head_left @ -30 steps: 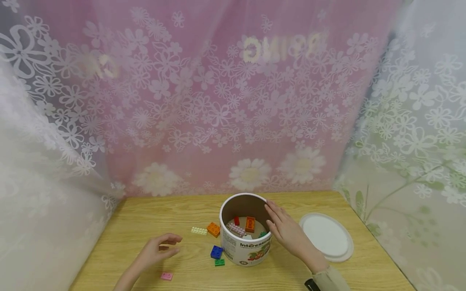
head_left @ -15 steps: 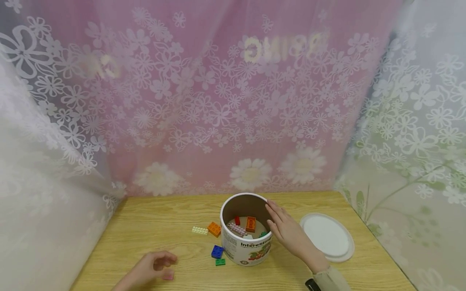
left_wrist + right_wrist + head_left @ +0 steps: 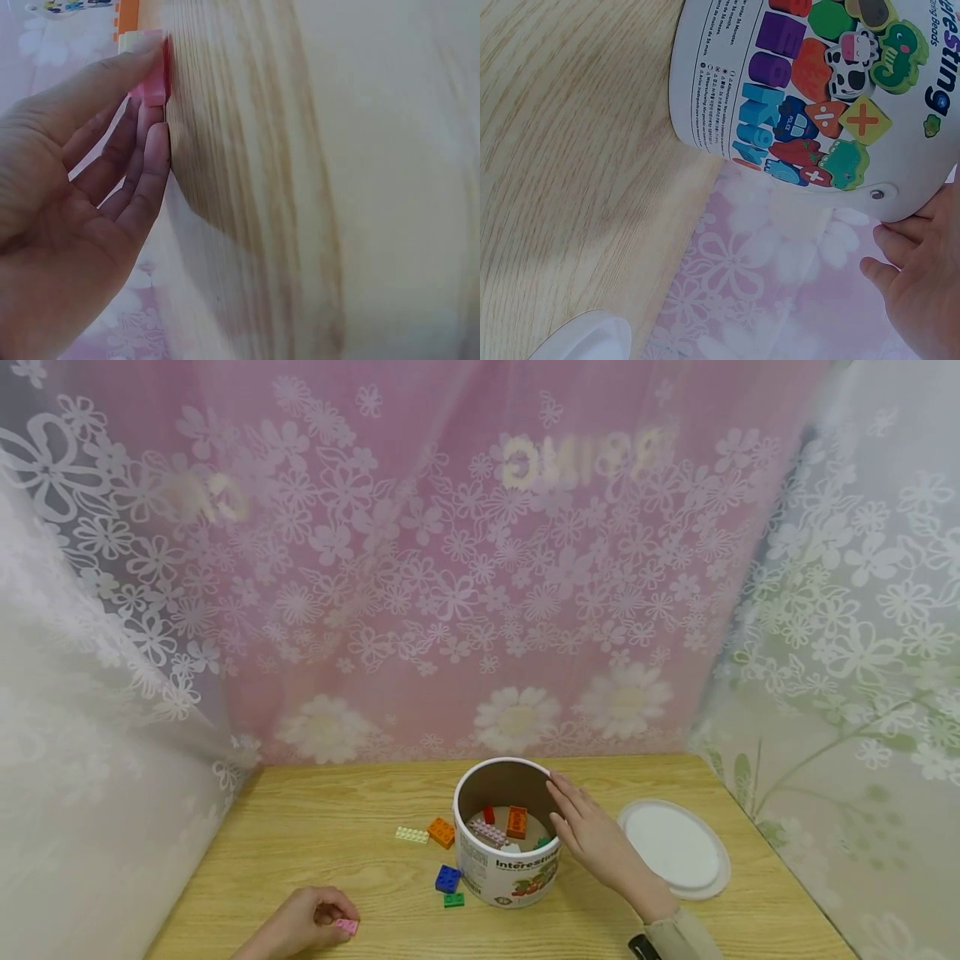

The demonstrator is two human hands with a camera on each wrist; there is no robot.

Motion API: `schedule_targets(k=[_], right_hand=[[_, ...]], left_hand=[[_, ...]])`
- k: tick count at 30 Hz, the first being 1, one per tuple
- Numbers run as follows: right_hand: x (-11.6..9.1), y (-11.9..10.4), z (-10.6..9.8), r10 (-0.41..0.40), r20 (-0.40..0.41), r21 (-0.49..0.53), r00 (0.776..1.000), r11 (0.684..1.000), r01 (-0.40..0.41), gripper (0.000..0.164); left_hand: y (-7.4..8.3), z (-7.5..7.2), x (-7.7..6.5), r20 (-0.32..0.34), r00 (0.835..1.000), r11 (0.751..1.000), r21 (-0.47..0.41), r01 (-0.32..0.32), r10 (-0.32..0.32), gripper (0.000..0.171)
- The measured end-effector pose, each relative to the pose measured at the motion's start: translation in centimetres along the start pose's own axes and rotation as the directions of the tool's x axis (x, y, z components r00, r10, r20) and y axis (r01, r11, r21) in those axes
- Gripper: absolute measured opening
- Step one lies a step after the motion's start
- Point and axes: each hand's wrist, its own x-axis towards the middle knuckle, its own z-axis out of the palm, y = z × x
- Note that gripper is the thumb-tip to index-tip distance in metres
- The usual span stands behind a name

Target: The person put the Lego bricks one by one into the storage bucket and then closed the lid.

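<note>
My left hand [image 3: 303, 920] pinches a small pink toy brick [image 3: 348, 926] at the table's near left. In the left wrist view, thumb and fingers hold this pink brick [image 3: 155, 81] close against the wooden surface. My right hand [image 3: 596, 847] rests on the right rim and side of a white round bucket [image 3: 480, 870], its fingers fairly straight. Inside the bucket lie an orange brick [image 3: 517, 822], a red brick [image 3: 489, 815], a pale pink brick [image 3: 489, 833] and partly hidden white and green pieces. The right wrist view shows the bucket's printed side [image 3: 705, 90].
Left of the bucket lie a blue brick [image 3: 447, 878], a green brick [image 3: 453, 900], an orange brick [image 3: 441, 832] and a cream brick [image 3: 412, 835]. A white lid [image 3: 672, 845] lies on the right. Floral curtains [image 3: 480, 610] surround the table [image 3: 322, 810].
My left hand has come down toward the near edge and taken the pink brick between thumb and fingers. My right hand has stayed on the bucket.
</note>
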Motion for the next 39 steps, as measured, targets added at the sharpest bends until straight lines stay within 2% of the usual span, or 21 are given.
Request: schedule_targets(k=[9, 18, 29, 36, 39], right_hand=[[0.0, 0.1, 0.1, -0.009, -0.003, -0.001, 1.000, 1.000, 0.009, 0.055], [0.0, 0.1, 0.2, -0.039, -0.042, -0.012, 0.998, 0.999, 0.038, 0.053], [0.1, 0.1, 0.1, -0.021, -0.022, -0.005, 1.000, 1.000, 0.021, 0.054], [0.1, 0.3, 0.2, -0.012, -0.006, -0.004, 1.000, 1.000, 0.012, 0.055], [0.0, 0.2, 0.1, -0.013, -0.003, 0.001, 1.000, 1.000, 0.013, 0.055]], left_hand=[[0.6, -0.1, 1.2, -0.121, 0.991, 0.989, 0.142, -0.045, 0.062, 0.015], [1.7, -1.3, 2.6, -0.160, 0.977, 0.979, 0.167, -0.115, 0.141, 0.015], [3.9, -2.2, 4.1, -0.189, 0.971, 0.969, 0.225, -0.102, 0.146, 0.022], [5.5, -2.6, 5.3, -0.193, 0.967, 0.966, 0.230, -0.119, 0.165, 0.018], [6.1, -2.7, 5.9, -0.197, 0.967, 0.963, 0.246, -0.108, 0.159, 0.017]])
